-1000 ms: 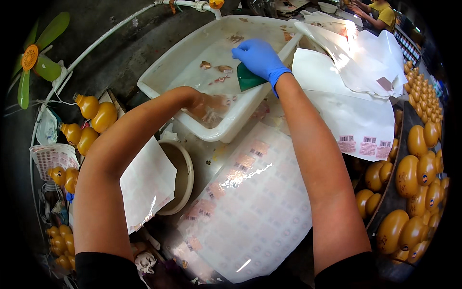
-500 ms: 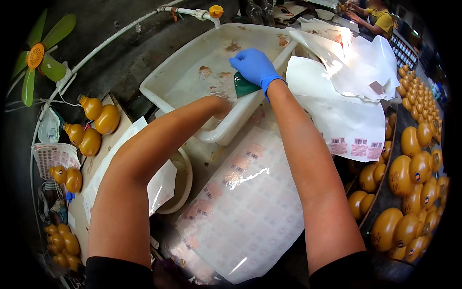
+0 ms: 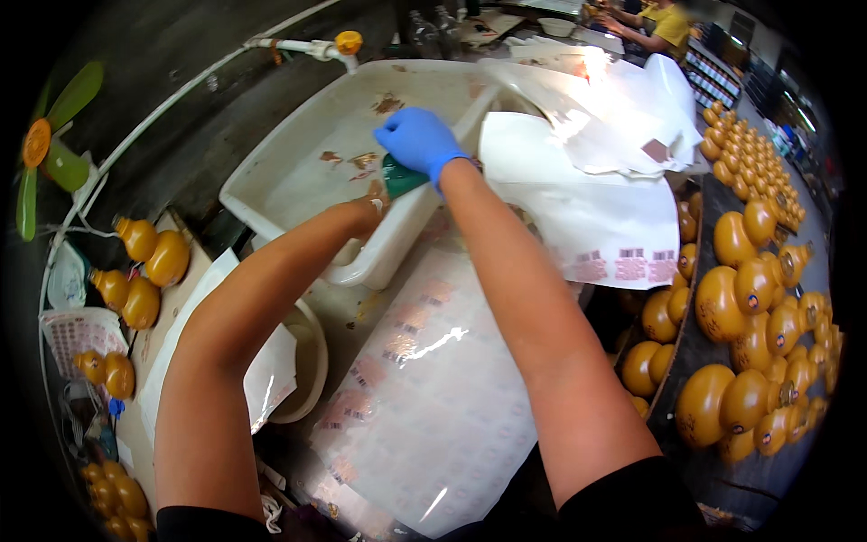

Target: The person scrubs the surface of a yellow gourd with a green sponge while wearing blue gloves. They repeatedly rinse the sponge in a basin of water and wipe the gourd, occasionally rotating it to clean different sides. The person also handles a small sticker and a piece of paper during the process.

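My right hand [image 3: 420,142], in a blue glove, is closed over a dark green smooth piece [image 3: 402,178] above the near right rim of a white plastic tub [image 3: 244,203]. Most of that piece hides behind the glove, so its kind does not show. Bare and wet-looking, my left hand [image 3: 366,217] is inside the tub, close against the green piece's lower left edge. Its fingers are mostly hidden. Shallow water and brown flakes [image 3: 361,161] lie in the tub. Below my forearms is a clear, glossy sheet [image 3: 433,361] printed with small pink and black labels.
White label sheets [image 3: 578,172] lie right of the tub. Yellow-brown gourds [image 3: 722,303] crowd the right side; more gourds [image 3: 140,303] stand at left. Nearby are a white bucket [image 3: 312,361], a pipe with a yellow-handled tap [image 3: 348,42] and a green fan [image 3: 68,167]. A person in yellow [image 3: 664,27] sits far right.
The view has swung, shifting the surroundings leftward. My left hand shows more clearly beside the green piece, while my gloved right hand stays closed over it.
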